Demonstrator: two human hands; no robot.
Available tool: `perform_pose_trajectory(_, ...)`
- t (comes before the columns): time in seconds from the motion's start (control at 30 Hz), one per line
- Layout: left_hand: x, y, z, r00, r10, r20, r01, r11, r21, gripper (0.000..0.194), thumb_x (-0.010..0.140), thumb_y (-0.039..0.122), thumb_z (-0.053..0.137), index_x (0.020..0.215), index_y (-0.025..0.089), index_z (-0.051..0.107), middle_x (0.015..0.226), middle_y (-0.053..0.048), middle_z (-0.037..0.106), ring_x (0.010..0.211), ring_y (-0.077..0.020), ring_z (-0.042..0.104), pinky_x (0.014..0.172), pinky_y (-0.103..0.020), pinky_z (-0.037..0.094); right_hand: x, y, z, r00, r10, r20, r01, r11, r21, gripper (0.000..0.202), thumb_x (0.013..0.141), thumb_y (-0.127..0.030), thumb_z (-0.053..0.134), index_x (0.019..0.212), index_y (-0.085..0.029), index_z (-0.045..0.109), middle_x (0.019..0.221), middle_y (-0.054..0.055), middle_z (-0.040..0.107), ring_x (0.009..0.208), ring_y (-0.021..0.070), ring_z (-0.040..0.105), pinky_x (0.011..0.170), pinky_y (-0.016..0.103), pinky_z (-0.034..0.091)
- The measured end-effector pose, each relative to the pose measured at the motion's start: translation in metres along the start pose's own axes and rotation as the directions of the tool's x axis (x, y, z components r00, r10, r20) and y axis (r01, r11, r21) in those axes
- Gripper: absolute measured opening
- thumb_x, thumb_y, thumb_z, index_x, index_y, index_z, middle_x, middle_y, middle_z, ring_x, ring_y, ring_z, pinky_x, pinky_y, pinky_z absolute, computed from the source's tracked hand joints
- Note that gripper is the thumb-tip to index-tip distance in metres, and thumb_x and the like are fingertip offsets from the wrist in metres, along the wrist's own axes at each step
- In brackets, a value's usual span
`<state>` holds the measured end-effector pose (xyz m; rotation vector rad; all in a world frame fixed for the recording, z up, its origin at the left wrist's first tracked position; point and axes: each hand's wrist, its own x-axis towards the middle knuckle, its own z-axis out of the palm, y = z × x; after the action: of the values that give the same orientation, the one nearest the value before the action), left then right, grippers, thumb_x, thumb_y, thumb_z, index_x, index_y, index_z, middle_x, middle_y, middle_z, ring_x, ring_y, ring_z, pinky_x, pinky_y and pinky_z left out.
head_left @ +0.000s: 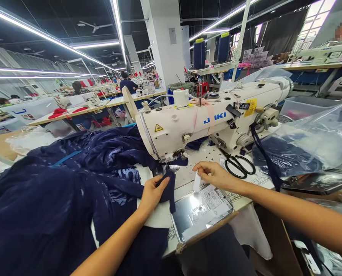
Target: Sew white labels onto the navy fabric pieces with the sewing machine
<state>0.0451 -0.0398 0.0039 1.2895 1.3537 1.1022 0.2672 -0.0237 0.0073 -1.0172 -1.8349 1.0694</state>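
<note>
My left hand (153, 193) pinches the edge of a navy blue garment (53, 191) just in front of the needle area of a white sewing machine (176, 122). Most of the garment is heaped to the left of the machine, some of it hanging toward me. Between the thumb and fingers of my right hand (212, 174) is a small white label (197, 181), held upright above a shiny metal tray (185, 220). Loose white printed labels (214, 205) lie in that tray. The needle tip is hard to make out behind the cloth.
Black-handled scissors (240, 165) lie on the machine bed, right of my right hand. Farther right is a clear plastic bag (303, 142) with dark cloth inside. Navy thread cones (223, 48) stand behind the machine. Other people sit at machines in the background.
</note>
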Motion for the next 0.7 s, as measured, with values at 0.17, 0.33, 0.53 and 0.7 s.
perform_pose_trajectory(0.17, -0.012, 0.017, -0.001, 0.998, -0.056, -0.03, 0.049, 0.981, -0.186, 0.026, 0.052, 0.037, 0.073, 0.059, 0.014, 0.064, 0.054, 0.002, 0.058, 0.049, -0.009, 0.049, 0.048, -0.019, 0.039, 0.0, -0.01, 0.007, 0.997, 0.077, 0.028, -0.081, 0.966, 0.245, 0.02, 0.067, -0.028, 0.057, 0.083, -0.016, 0.055, 0.058, -0.005, 0.054, 0.048, 0.0082, 0.051, 0.052, 0.024, 0.041)
perform_pose_trajectory(0.33, -0.019, 0.025, 0.0, 0.998, -0.05, -0.029, 0.043, 0.973, -0.226, 0.026, 0.05, 0.036, 0.074, 0.059, 0.014, 0.064, 0.054, 0.001, 0.059, 0.048, -0.0091, 0.049, 0.046, -0.019, 0.039, 0.001, -0.028, 0.019, 0.987, 0.092, 0.129, -0.126, 0.951, 0.283, 0.016, 0.068, -0.031, 0.058, 0.068, -0.016, 0.051, 0.055, -0.004, 0.055, 0.046, 0.0092, 0.052, 0.05, 0.024, 0.042)
perform_pose_trajectory(0.53, -0.023, 0.026, -0.001, 0.999, -0.038, -0.025, 0.03, 0.963, -0.268, 0.027, 0.048, 0.036, 0.075, 0.057, 0.014, 0.064, 0.053, 0.003, 0.057, 0.047, -0.0069, 0.045, 0.045, -0.018, 0.036, -0.005, -0.053, 0.038, 0.974, -0.225, -0.036, 0.228, 0.968, 0.103, 0.025, 0.066, -0.014, 0.052, 0.048, -0.017, 0.035, 0.08, 0.003, 0.054, 0.066, 0.01, 0.049, 0.06, 0.025, 0.038)
perform_pose_trajectory(0.7, -0.026, 0.028, -0.002, 1.0, 0.015, -0.015, -0.018, 0.969, -0.248, 0.025, 0.05, 0.036, 0.074, 0.055, 0.015, 0.063, 0.051, 0.003, 0.055, 0.047, -0.0072, 0.043, 0.047, -0.019, 0.035, -0.002, -0.061, 0.061, 0.968, -0.232, -0.095, 0.248, 0.945, 0.215, 0.025, 0.074, -0.023, 0.052, 0.051, -0.018, 0.042, 0.064, -0.001, 0.049, 0.058, 0.0098, 0.045, 0.057, 0.025, 0.039)
